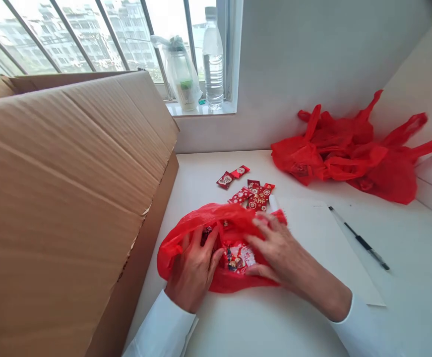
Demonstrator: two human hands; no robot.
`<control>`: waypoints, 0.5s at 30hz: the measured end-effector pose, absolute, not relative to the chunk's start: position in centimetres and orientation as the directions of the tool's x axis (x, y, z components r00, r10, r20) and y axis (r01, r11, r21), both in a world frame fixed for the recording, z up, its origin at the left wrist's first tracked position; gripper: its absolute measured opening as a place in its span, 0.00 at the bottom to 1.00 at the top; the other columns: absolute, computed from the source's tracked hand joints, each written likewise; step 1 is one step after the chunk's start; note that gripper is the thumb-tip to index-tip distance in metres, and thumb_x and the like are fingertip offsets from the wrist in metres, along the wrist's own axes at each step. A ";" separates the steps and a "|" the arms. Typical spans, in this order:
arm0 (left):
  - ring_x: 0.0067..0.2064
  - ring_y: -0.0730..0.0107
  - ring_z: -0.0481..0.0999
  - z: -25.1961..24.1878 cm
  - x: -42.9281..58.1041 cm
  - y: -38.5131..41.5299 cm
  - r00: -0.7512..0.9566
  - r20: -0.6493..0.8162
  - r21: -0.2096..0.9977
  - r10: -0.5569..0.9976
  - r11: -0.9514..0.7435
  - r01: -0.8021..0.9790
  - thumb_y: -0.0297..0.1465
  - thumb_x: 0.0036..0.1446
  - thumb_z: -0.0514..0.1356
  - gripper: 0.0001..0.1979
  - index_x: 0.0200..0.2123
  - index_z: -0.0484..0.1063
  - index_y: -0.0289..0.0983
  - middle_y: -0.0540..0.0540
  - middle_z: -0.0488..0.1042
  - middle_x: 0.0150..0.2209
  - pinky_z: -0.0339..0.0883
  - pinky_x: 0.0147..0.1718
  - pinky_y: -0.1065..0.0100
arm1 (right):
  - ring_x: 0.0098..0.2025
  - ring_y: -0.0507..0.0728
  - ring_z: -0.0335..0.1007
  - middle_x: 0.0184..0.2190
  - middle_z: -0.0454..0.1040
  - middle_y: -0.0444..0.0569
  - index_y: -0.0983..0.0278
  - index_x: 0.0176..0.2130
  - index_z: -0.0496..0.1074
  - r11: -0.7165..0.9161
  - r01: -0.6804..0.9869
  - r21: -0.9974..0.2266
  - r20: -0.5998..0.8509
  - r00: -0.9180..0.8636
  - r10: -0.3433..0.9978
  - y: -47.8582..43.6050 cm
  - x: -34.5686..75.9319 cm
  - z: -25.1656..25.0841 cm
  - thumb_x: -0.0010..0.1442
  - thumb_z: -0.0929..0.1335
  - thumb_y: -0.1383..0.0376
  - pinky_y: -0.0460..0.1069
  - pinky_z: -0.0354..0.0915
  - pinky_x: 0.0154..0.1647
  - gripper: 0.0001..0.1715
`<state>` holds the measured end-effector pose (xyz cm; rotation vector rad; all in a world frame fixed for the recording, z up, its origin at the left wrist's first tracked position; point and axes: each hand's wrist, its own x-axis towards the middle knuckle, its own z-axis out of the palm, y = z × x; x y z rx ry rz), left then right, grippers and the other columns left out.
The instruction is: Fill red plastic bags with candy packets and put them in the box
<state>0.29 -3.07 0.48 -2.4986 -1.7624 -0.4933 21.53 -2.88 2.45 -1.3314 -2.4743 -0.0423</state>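
A red plastic bag (186, 238) lies flat on the white table (260, 322) in front of me. My left hand (193, 270) rests on its left part with fingers spread, fingertips at the bag's opening. My right hand (278, 248) lies flat on the right part, fingers stretched out and pressing it down. Between my hands a red printed packet (238, 258) shows inside the bag. Several small red candy packets (251, 191) lie loose just beyond the bag.
A large open cardboard box (63, 198) fills the left side. More red plastic bags (349, 153) are heaped at the back right. A sheet of white paper (331, 243) and a black pen (360, 243) lie to the right. A water bottle (213, 59) and a bagged jar (184, 79) stand on the windowsill.
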 end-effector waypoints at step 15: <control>0.55 0.58 0.71 -2.0 -0.3 -1.8 0.428 0.348 0.269 0.834 -0.526 0.807 0.27 0.66 0.42 0.23 0.59 0.62 0.51 0.50 0.71 0.55 0.65 0.53 0.51 | 0.52 0.65 0.63 0.49 0.70 0.55 0.66 0.48 0.69 0.448 0.877 -0.175 0.308 -0.384 0.871 -1.6 22.1 2.4 0.56 0.72 0.60 0.61 0.66 0.48 0.22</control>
